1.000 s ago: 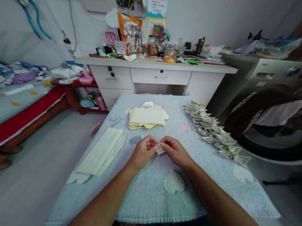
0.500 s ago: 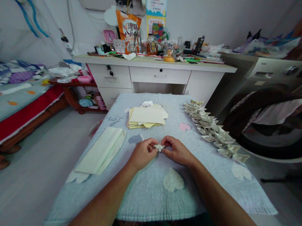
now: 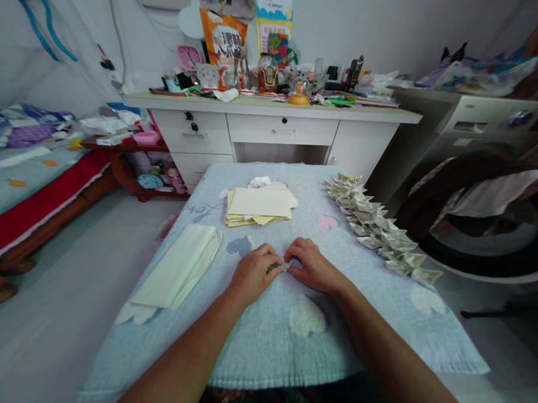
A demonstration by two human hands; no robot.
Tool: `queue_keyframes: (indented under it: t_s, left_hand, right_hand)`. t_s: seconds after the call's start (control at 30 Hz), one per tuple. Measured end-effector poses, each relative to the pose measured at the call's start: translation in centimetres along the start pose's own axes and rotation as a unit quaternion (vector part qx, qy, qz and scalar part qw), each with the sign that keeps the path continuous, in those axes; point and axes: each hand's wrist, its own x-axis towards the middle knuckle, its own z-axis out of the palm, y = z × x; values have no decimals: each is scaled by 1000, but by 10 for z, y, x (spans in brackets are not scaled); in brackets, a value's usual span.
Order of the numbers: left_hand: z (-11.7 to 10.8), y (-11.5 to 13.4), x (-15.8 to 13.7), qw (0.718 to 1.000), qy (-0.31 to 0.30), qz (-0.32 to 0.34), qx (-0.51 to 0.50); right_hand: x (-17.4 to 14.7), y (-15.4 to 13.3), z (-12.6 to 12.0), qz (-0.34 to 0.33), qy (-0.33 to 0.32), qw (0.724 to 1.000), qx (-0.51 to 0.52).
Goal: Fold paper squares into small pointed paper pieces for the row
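Observation:
Between my fingertips is a small folded paper piece (image 3: 285, 265), pale and partly covered by the fingers. My left hand (image 3: 255, 272) pinches its left side, and my right hand (image 3: 313, 265) pinches the right side. Both hands are just above the cloth-covered table (image 3: 266, 344). To the right, several folded paper pieces (image 3: 372, 221) with pointed tips stand in slanting rows. Beyond my hands lies a stack of cream and yellow paper sheets (image 3: 260, 203). A folded pale green sheet bundle (image 3: 178, 268) rests at the left.
A crumpled white paper (image 3: 259, 182) sits behind the stack. Past the table stands a white desk (image 3: 283, 129) crowded with jars and packets. On the right is a washing machine (image 3: 475, 121) with its door open; a bed (image 3: 36, 182) is at the left.
The paper piece looks flatter and more covered by my fingers, which have shifted slightly around it. The whole view has shifted a little; the stacks and rows stay in place.

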Motion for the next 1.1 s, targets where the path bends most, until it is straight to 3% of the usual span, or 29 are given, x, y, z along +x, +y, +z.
queue_keyframes:
  t_s: [0.7, 1.1]
  left_hand:
    - [2, -7, 2, 999, -21, 41, 9]
    - [3, -7, 1, 999, -19, 36, 27]
  right_hand:
    - [1, 5, 5, -26, 9, 1000, -2]
    - [2, 2, 2, -78, -1, 995, -54]
